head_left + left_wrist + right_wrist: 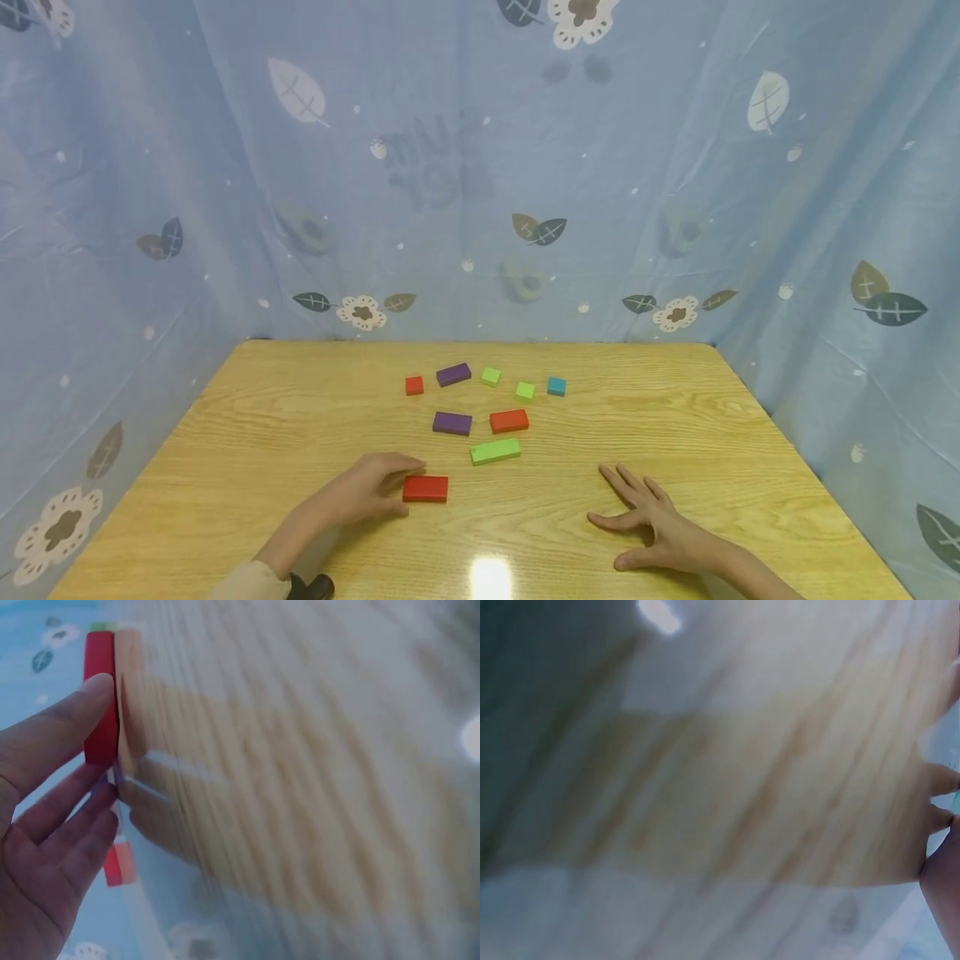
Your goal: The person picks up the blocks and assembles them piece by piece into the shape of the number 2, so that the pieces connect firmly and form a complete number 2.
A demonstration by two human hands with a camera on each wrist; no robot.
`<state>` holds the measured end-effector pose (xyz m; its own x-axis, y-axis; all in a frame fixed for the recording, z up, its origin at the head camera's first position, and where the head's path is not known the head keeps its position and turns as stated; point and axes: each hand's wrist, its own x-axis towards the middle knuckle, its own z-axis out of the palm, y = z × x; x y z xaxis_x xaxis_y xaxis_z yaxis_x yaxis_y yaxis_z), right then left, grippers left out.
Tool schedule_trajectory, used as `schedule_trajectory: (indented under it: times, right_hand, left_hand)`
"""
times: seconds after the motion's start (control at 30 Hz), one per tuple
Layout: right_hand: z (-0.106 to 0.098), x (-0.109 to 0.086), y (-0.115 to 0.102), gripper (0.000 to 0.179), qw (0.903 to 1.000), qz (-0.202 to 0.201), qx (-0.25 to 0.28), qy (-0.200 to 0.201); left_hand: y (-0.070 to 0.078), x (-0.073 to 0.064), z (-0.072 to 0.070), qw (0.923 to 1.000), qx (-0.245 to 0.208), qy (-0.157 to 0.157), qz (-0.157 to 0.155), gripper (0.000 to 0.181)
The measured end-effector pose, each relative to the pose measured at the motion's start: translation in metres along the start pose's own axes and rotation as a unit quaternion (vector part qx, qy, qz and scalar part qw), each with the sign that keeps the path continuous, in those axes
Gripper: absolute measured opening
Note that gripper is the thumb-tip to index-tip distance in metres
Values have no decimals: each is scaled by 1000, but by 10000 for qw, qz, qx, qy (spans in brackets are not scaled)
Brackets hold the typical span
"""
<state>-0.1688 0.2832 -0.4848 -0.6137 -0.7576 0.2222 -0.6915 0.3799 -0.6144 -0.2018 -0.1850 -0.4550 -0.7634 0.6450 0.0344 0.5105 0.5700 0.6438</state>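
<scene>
Fingers of the left hand (363, 492) stand wide, thumb on the near side, the others on the far side — and right at the mouth of that gap sits the near red block (425, 489), lying on the table (285, 417); whether skin meets it, I cannot tell! Just beyond those fingertips, off to the right, comes the long green block (495, 452), then the farther red block (509, 421), with the near purple block (452, 423) ahead of them. Farthest from the fingers, a loose row: small red block (414, 386), far purple block (453, 375), 2 small green blocks (525, 392), small blue block (557, 387) — and across the way, the right hand (656, 533), fingers spread, holding nothing, well apart from every block
</scene>
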Motion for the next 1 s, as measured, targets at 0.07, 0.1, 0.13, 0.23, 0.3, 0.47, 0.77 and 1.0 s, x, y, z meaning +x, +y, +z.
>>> schedule_trajectory:
  times: [0.07, 0.1, 0.13, 0.23, 0.3, 0.47, 0.77, 1.0]
  right_hand:
    - [0, 0, 0, 58, 10000, 3, 8, 23]
    - [0, -1, 0, 59, 10000, -7, -15, 34]
    - [1, -1, 1, 59, 10000, -3, -37, 46]
    - [1, -1, 1, 59, 9999, -36, -93, 70]
    - [1, -1, 1, 59, 9999, -42, -85, 65]
    - [1, -1, 1, 61, 9999, -74, -124, 54]
    - [1, -3, 2, 60, 9999, -149, -48, 33]
    - [1, -2, 2, 59, 9999, -111, 74, 30]
  left_hand:
    - [1, 3, 1, 9998, 152, 41, 99, 52]
    - [1, 5, 2, 9996, 221, 61, 142, 50]
    - [2, 6, 3, 9994, 298, 84, 176, 48]
    - [2, 9, 4, 9988, 420, 118, 224, 44]
    - [2, 11, 4, 9988, 428, 115, 221, 41]
    - [0, 13, 5, 9979, 509, 232, 337, 37]
    - [0, 10, 5, 9979, 327, 454, 312, 36]
    - [9, 9, 3, 9976, -81, 689, 85, 36]
